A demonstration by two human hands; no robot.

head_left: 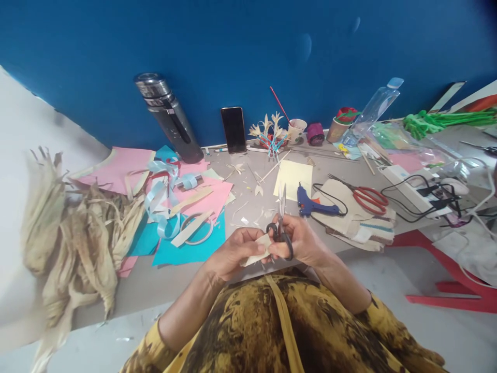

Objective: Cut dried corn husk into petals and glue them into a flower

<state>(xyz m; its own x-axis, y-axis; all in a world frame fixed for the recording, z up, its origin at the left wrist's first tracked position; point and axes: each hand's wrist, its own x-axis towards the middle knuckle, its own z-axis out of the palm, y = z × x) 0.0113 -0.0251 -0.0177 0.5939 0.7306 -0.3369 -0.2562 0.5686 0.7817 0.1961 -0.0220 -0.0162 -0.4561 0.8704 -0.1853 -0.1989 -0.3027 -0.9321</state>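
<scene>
The left hand [236, 254] is closed, pinching a short, pale cream strip of dried husk [258, 250] between thumb and fingers. The right hand [303, 241] grips a pair of black-handled scissors with metal blades [282, 204]; its thumb and fingertips also meet the right end of the strip. The blades point toward the far edge of the grey worktop [155, 287]. Both hands and the strip are at the middle of the near edge.

Beyond the right hand lies a square sheet of pale yellow paper [294, 176]. To its right is a blue plastic glue gun [316, 206], just beside cream fabric gloves [341, 225]; red-handled metal scissors [370, 200] rest on the gloves. Left of the hands, a bright blue paper sheet [190, 251] lies near the near edge. Bundled dried tan husks [87, 248] occupy the near left corner. A black smartphone [233, 129] stands upright at the far edge.
</scene>
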